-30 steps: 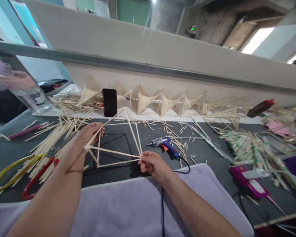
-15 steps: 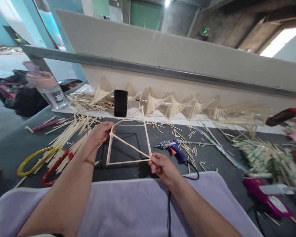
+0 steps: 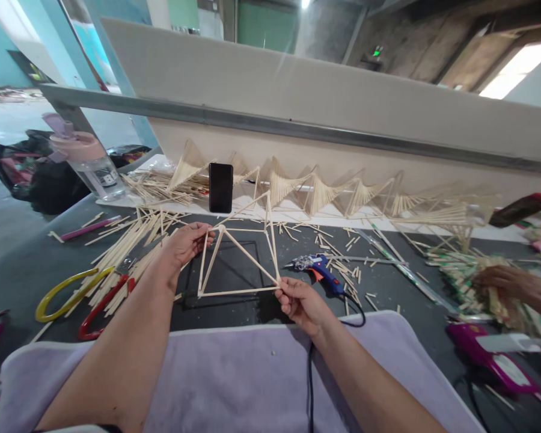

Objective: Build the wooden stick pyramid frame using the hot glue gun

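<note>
Between my two hands hangs a frame of thin wooden sticks (image 3: 238, 292), joined at its corners and held above the dark table. My left hand (image 3: 190, 243) pinches its upper left corner. Its lower right corner is gripped by the fingertips of my right hand (image 3: 297, 300). Just right of the frame lies a blue hot glue gun (image 3: 327, 273), its nozzle pointing left and foil around its front. Beyond the frame a black phone (image 3: 220, 187) stands upright. Loose sticks (image 3: 121, 258) lie in a spread left of my left hand.
Scissors with a yellow (image 3: 49, 307) and a red handle lie beside my left forearm. A water bottle (image 3: 92, 162) stands far left. Fan-shaped stick structures (image 3: 322, 195) line the back. A purple towel (image 3: 234, 373) covers the front. Another person's hand (image 3: 500, 279) touches sticks near a magenta glue gun (image 3: 491, 355).
The stick frame has turned in my hands, so its back side now shows more on the right. Another person's hand has come in at the right, over the stick pile.
</note>
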A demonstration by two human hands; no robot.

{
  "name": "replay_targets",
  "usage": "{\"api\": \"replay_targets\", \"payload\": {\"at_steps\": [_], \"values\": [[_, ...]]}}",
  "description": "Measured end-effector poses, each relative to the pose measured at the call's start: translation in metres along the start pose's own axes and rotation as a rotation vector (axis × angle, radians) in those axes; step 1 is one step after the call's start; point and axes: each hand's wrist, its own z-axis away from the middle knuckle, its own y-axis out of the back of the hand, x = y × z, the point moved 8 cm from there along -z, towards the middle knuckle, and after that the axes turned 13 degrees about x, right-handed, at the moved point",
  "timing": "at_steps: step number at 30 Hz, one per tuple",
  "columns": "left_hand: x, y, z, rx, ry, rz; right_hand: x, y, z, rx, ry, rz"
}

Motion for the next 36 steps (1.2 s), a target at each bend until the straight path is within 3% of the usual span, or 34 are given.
{"api": "replay_targets", "payload": {"at_steps": [7, 18, 30, 36], "values": [[-0.002, 0.001, -0.003, 0.011, 0.027, 0.013, -0.001, 0.003, -0.002, -0.014, 0.018, 0.002], [0.004, -0.011, 0.002, -0.085, 0.030, -0.014, -0.006, 0.002, 0.000, 0.008, 0.078, 0.097], [0.010, -0.017, 0.005, -0.124, -0.046, 0.010, -0.007, -0.009, 0.007, -0.153, 0.116, 0.155], [0.016, -0.025, 0.013, -0.085, -0.103, 0.022, -0.015, -0.002, 0.003, -0.047, 0.185, 0.080]]}}
